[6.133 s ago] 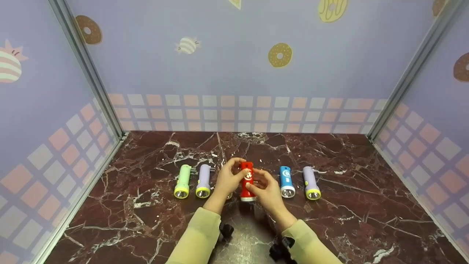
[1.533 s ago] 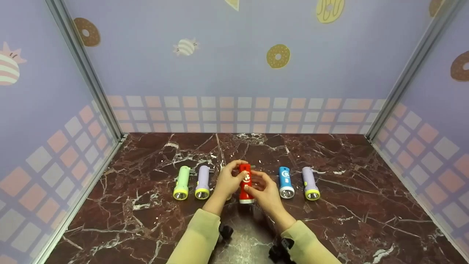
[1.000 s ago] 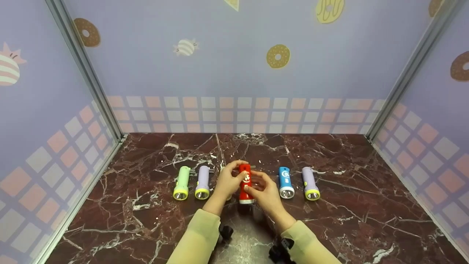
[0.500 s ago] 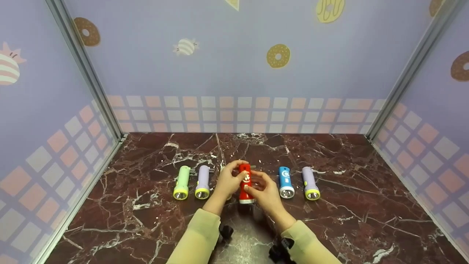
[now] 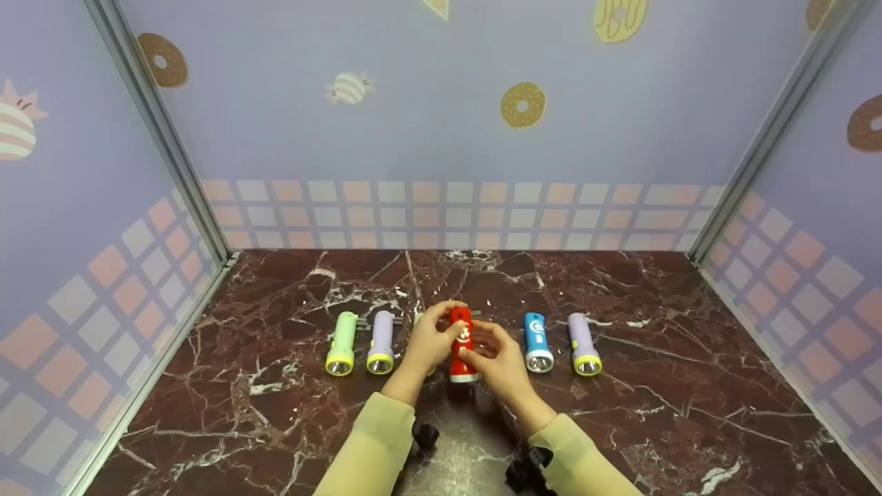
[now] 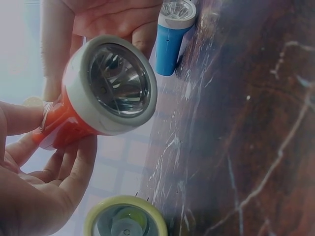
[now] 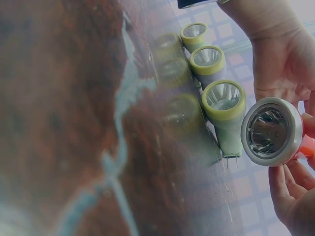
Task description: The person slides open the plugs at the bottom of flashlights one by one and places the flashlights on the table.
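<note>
A red flashlight [image 5: 464,368] with a white head ring stands between my two hands, its lens end towards me. My left hand [image 5: 427,342] holds it from the left near the upper end, thumb on the printed face. From the right, my right hand [image 5: 503,359] grips it with the thumb lower on the same face. In the left wrist view its unlit lens [image 6: 119,81] faces the camera, raised off the table, and thin metal shows by the left fingers. The right wrist view has its white ring [image 7: 298,132] close up, the body mostly covered by fingers.
To the left lie a light green flashlight [image 5: 342,337] and a purple flashlight [image 5: 382,337], both yellow-rimmed. A blue flashlight [image 5: 535,334] and another purple one [image 5: 582,337] lie to the right. Behind my left hand is a green flashlight [image 7: 229,130]. Patterned walls [image 5: 441,138] enclose the marbled table [image 5: 275,427].
Over the last second and a half nothing visibly moves. Compared with the oldest frame, the whole view has shifted slightly, and both hands keep their hold on the red flashlight.
</note>
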### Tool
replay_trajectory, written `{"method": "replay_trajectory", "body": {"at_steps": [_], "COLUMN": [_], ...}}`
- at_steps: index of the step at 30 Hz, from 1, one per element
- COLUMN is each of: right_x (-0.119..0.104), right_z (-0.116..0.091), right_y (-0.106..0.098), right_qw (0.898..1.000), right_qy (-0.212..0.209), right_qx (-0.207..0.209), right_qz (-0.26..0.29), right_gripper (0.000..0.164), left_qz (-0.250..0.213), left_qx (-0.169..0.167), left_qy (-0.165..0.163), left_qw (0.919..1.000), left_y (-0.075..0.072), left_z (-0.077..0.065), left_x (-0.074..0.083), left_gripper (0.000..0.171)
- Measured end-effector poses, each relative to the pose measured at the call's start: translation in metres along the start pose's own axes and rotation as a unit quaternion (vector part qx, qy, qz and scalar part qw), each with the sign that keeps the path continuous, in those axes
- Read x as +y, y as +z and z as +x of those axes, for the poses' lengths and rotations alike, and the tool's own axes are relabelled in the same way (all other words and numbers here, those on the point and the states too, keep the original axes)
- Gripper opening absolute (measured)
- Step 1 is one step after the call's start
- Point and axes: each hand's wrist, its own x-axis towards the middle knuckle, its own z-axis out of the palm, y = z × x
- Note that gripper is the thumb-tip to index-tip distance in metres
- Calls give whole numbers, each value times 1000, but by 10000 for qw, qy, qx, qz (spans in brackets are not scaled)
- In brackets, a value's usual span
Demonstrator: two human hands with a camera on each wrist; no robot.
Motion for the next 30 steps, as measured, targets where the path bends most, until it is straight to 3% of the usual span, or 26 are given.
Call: {"method": "replay_trajectory", "body": {"at_steps": [7, 14, 20, 30], "right_x": [-1, -1, -2, -1], "right_z": [-1, -1, 0, 2], "right_y": [0, -1, -1, -2], "right_qw": [9999, 9996, 9989, 9978], "right_qy": [75, 205, 356, 207], "right_qx": [76, 168, 308, 571], "right_qz": [-11, -8, 40, 250], "right_gripper": [52, 53, 53, 52], "left_qz": [-184, -447, -370, -354], "left_qx": [-32, 54, 128, -174], "left_qy": [-45, -112, -191, -239], "left_qw": [9998, 9989, 9991, 9989], "left_y": [1, 3, 5, 6], "left_z": [1, 1, 0, -2], "left_x": [-3, -4, 0, 1], "left_gripper": [36, 51, 53, 53]}}
